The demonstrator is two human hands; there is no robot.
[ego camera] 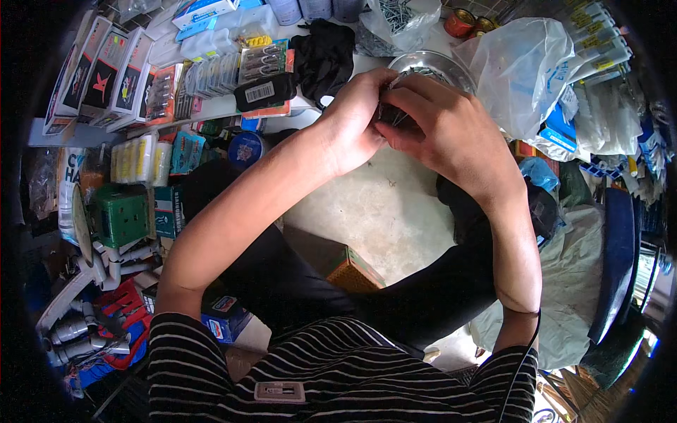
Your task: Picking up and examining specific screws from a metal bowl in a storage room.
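Observation:
My left hand (359, 116) and my right hand (449, 119) are raised together over the near edge of a white shelf. Between their palms and fingers is a dark bundle (394, 113) with thin metallic glints, possibly nails; the fingers cover most of it. My left hand cups it from the left. The thumb and curled fingers of my right hand close around it from the other side. Just beyond my hands stands a shiny metal bowl (464, 67) with loose nails (423, 70) inside, partly hidden by my right hand.
An open plastic bag of nails (396, 16) lies behind the bowl. To its right are red tins (459, 22) and a white plastic bag (521, 74). Black gloves (323, 55) and packaged padlocks (264, 58) sit on the left. A cardboard box (355, 272) stands between my legs.

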